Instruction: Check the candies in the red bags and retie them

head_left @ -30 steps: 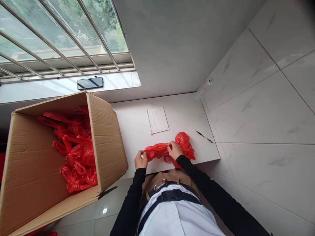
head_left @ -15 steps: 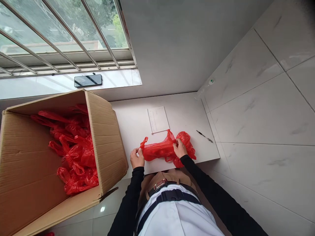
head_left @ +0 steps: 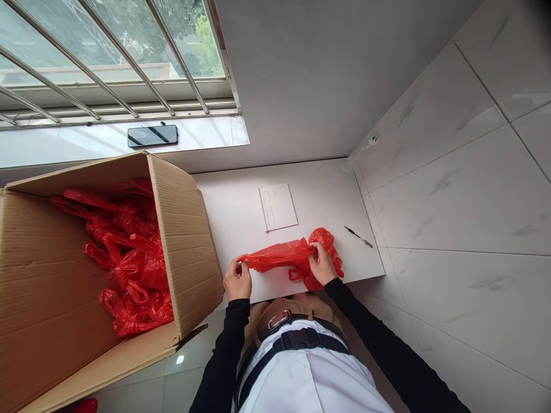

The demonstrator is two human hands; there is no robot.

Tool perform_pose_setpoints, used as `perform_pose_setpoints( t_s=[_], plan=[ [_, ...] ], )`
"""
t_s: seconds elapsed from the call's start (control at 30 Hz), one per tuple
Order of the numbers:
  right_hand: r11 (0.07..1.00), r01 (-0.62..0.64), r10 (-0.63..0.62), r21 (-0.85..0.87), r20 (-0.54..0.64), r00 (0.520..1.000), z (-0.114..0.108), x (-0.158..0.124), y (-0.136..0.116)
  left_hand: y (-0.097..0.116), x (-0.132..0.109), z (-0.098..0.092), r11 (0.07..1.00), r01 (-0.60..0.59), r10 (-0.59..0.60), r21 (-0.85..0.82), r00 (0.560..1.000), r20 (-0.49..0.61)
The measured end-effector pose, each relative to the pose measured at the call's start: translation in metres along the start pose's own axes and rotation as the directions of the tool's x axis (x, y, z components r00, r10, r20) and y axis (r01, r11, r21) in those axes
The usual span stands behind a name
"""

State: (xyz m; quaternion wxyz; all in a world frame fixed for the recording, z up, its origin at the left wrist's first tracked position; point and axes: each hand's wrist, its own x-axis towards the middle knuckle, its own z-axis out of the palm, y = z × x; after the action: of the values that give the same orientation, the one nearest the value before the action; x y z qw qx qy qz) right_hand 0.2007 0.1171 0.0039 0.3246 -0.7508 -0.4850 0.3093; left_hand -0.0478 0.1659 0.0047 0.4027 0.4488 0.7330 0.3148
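A red plastic bag [head_left: 278,256] is stretched sideways between my two hands, above the white table [head_left: 232,201]. My left hand [head_left: 238,279] is closed on its left end, which is bunched to a narrow tip. Farther right, my right hand [head_left: 322,264] pinches the bag's other end. More crumpled red plastic [head_left: 325,241] bulges around and beyond my right fingers and rests on the table; I cannot tell whether it is part of the same bag.
On the left stands an open cardboard box [head_left: 185,229] holding several knotted red bags [head_left: 133,264]. A notebook [head_left: 278,206] and a pen [head_left: 358,236] lie on the table. A phone [head_left: 152,136] rests on the windowsill, and a clear bottle [head_left: 360,154] is in the back corner.
The bag between my hands has been drawn tauter and narrower, its loose left loop now gathered into my left hand. My right hand has shifted slightly right.
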Motion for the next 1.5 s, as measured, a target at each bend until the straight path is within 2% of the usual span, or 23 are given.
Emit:
perform_pose_setpoints(
  t_s=[0.1, 0.13, 0.2, 0.27, 0.33, 0.43, 0.53, 0.63, 0.7, 0.8, 0.9, 1.0, 1.07, 1.2, 1.3, 1.4, 1.5],
  plan=[
    [0.997, 0.070, -0.072, -0.022, -0.071, 0.995, -0.006, -0.007, -0.018, 0.003, -0.004, -0.001, 0.986, 0.077, -0.056, -0.146, 0.989, 0.138],
    [0.993, 0.113, -0.116, -0.045, -0.058, 0.992, -0.005, -0.009, -0.027, 0.004, -0.006, 0.001, 0.978, 0.097, -0.067, -0.187, 0.985, 0.160],
    [0.968, 0.229, -0.221, -0.105, 0.089, 0.971, 0.001, -0.008, -0.045, 0.008, -0.006, 0.004, 0.957, 0.139, -0.092, -0.256, 0.978, 0.186],
    [0.928, 0.341, -0.283, -0.149, 0.311, 0.907, 0.013, -0.004, -0.058, 0.012, -0.005, 0.007, 0.932, 0.189, -0.126, -0.308, 0.969, 0.212],
    [0.909, 0.374, -0.257, -0.184, 0.459, 0.850, 0.029, 0.003, -0.062, 0.015, -0.004, 0.009, 0.909, 0.234, -0.156, -0.344, 0.959, 0.238],
    [0.901, 0.326, -0.128, -0.286, 0.544, 0.829, 0.048, 0.011, -0.055, 0.016, -0.003, 0.012, 0.891, 0.267, -0.178, -0.366, 0.949, 0.259],
    [0.886, 0.261, 0.002, -0.384, 0.566, 0.824, 0.052, 0.016, -0.043, 0.013, -0.006, 0.011, 0.899, 0.270, -0.182, -0.345, 0.947, 0.265],
    [0.874, 0.188, 0.088, -0.448, 0.526, 0.846, 0.044, 0.022, -0.039, 0.009, -0.008, 0.001, 0.928, 0.250, -0.187, -0.276, 0.953, 0.236],
    [0.875, 0.161, 0.092, -0.456, 0.485, 0.869, 0.038, 0.026, -0.043, 0.006, -0.009, -0.007, 0.946, 0.233, -0.188, -0.225, 0.960, 0.206],
    [0.897, 0.224, -0.013, -0.380, 0.483, 0.875, 0.033, 0.026, -0.055, 0.006, -0.009, -0.015, 0.957, 0.222, -0.189, -0.188, 0.966, 0.178],
    [0.904, 0.343, -0.143, -0.256, 0.576, 0.805, 0.037, 0.019, -0.066, 0.009, -0.010, -0.014, 0.950, 0.231, -0.192, -0.212, 0.963, 0.189],
    [0.895, 0.395, -0.165, -0.205, 0.671, 0.723, 0.047, 0.012, -0.065, 0.015, -0.011, -0.011, 0.931, 0.259, -0.206, -0.257, 0.955, 0.215],
    [0.892, 0.376, -0.108, -0.253, 0.688, 0.718, 0.052, 0.014, -0.060, 0.018, -0.011, -0.014, 0.925, 0.272, -0.217, -0.263, 0.951, 0.222],
    [0.860, 0.282, 0.069, -0.426, 0.645, 0.761, 0.056, 0.026, -0.049, 0.022, -0.012, -0.026, 0.947, 0.258, -0.215, -0.193, 0.951, 0.221],
    [0.845, 0.284, 0.090, -0.454, 0.643, 0.761, 0.061, 0.031, -0.049, 0.022, -0.013, -0.032, 0.973, 0.216, -0.203, -0.086, 0.968, 0.144],
    [0.844, 0.333, 0.069, -0.419, 0.702, 0.709, 0.078, 0.029, -0.052, 0.021, -0.015, -0.030, 0.984, 0.180, -0.181, 0.013, 0.982, 0.061],
    [0.839, 0.358, 0.099, -0.409, 0.763, 0.639, 0.100, 0.022, -0.052, 0.020, -0.016, -0.022, 0.986, 0.159, -0.162, 0.046, 0.985, 0.060]
  ],
)
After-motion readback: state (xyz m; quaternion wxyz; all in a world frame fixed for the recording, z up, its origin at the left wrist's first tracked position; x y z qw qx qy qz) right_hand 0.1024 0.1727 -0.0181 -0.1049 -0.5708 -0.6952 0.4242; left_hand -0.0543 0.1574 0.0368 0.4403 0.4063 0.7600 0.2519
